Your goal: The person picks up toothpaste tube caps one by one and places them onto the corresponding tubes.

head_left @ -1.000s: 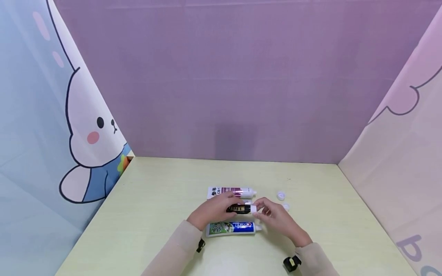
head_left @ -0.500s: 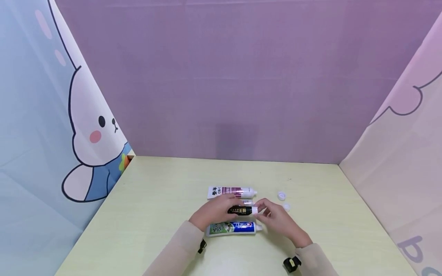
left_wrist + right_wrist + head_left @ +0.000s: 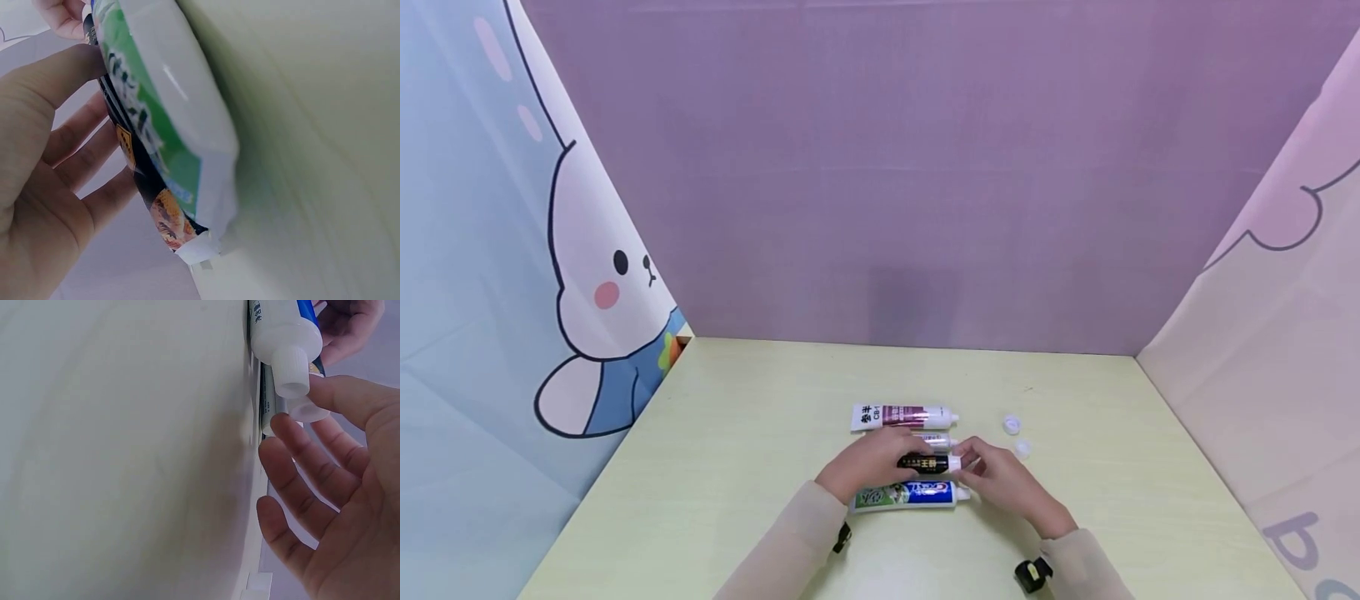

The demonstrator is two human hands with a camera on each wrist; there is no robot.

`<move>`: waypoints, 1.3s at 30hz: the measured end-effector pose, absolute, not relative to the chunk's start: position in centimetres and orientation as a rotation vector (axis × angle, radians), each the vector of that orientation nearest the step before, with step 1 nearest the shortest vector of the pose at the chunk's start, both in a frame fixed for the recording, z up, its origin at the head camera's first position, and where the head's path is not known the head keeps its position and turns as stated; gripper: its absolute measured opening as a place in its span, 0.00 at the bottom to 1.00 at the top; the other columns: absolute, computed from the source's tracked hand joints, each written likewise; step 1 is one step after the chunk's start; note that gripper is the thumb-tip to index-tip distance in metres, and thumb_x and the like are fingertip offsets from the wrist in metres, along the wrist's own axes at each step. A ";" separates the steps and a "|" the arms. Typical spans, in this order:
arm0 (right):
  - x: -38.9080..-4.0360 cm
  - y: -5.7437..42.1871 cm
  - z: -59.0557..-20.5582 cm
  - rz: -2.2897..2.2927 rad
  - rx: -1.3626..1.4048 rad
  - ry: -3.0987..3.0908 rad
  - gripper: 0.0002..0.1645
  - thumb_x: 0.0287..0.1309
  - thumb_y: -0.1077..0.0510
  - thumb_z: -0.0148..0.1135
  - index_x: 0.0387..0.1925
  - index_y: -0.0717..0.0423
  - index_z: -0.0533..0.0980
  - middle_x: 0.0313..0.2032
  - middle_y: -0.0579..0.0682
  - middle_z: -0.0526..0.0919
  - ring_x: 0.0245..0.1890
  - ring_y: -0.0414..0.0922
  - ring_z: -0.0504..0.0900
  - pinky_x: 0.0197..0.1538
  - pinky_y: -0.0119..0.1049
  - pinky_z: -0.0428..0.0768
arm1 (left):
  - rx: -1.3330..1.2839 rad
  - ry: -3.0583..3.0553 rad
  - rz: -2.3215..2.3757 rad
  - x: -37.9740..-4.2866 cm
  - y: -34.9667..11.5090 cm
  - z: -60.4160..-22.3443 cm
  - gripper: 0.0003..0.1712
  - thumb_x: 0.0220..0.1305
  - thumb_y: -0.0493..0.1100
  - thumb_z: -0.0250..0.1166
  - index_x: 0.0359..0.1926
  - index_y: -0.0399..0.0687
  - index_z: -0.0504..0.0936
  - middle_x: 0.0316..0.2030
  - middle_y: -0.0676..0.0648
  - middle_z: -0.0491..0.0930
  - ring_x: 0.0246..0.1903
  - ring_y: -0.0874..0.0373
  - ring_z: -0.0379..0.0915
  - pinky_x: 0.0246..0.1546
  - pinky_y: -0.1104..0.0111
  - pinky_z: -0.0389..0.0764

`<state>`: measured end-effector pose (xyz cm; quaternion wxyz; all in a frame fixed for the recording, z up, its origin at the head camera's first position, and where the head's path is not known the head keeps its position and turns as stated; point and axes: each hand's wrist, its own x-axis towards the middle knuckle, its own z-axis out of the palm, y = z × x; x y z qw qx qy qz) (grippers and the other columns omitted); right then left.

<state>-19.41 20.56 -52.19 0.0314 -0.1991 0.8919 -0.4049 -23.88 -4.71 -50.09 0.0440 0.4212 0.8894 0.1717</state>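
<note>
Black tube, glossy, contents hidden: left hand gripped it, right hand pinched its white cap! Blue-green tube lay at six o'clock, round caps at two.

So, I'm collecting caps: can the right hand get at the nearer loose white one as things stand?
Probably yes: the nearer loose cap lies just past the right hand, nothing visibly between, though the hand must likely first release the white end of the black tube.
</note>
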 end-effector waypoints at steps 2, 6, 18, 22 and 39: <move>-19.4 20.5 -52.2 -1.233 -0.599 2.753 0.15 0.62 0.57 0.69 0.48 0.54 0.77 0.39 0.47 0.84 0.34 0.40 0.80 0.38 0.32 0.81 | 1.288 2.714 0.536 -23.9 -4.6 -50.2 0.22 0.65 0.45 0.71 0.60 0.55 0.82 0.55 0.58 0.81 0.58 0.62 0.74 0.61 0.68 0.72; -19.5 20.6 -52.2 -1.201 -0.569 2.754 0.13 0.63 0.56 0.68 0.46 0.53 0.77 0.38 0.45 0.83 0.33 0.39 0.80 0.37 0.32 0.80 | 1.287 2.702 0.549 -24.0 -4.4 -50.3 0.21 0.64 0.45 0.71 0.58 0.54 0.83 0.54 0.58 0.81 0.57 0.63 0.74 0.60 0.70 0.73; -19.4 20.6 -51.8 -1.181 -0.545 2.711 0.13 0.62 0.57 0.68 0.45 0.57 0.78 0.35 0.44 0.82 0.35 0.40 0.80 0.40 0.33 0.81 | 1.255 2.703 0.538 -24.1 -3.9 -50.7 0.17 0.63 0.44 0.72 0.53 0.55 0.86 0.48 0.60 0.84 0.49 0.68 0.78 0.53 0.74 0.76; -19.5 20.6 -51.8 -1.171 -0.551 2.715 0.13 0.63 0.57 0.67 0.46 0.58 0.78 0.35 0.44 0.81 0.34 0.41 0.80 0.40 0.33 0.81 | 1.250 2.729 0.526 -24.1 -4.0 -50.7 0.16 0.64 0.44 0.71 0.53 0.55 0.86 0.48 0.60 0.84 0.49 0.67 0.78 0.53 0.74 0.77; -19.0 21.3 -51.6 -1.188 -0.560 2.724 0.12 0.66 0.58 0.64 0.48 0.60 0.78 0.36 0.46 0.83 0.34 0.43 0.82 0.39 0.31 0.81 | 1.158 2.815 0.558 -25.2 -4.7 -49.5 0.18 0.66 0.49 0.69 0.56 0.54 0.85 0.52 0.57 0.83 0.54 0.62 0.77 0.59 0.67 0.75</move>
